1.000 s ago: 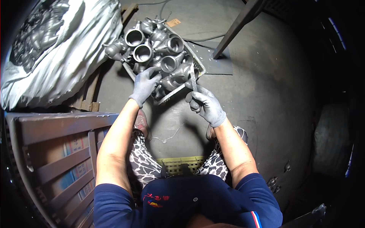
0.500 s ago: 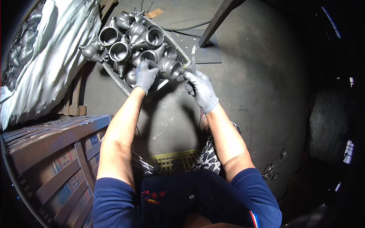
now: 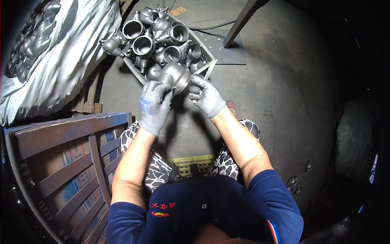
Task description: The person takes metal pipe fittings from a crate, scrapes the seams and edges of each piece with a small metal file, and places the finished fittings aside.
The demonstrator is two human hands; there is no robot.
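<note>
left hand [image 3: 155, 107] drawn back, fitting [image 3: 174, 76] partly hiding basket [image 3: 211, 69], crate [image 3: 71, 136] at left

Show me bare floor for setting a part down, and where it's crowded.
Widest: the floor right of the right hand, between the dark mat and the small loose parts. Narrower: the shadowed strip between the knees, beyond the yellow lattice. Crowded: the basket heaped with metal castings, and the left side, with sack and slatted crate.
</note>
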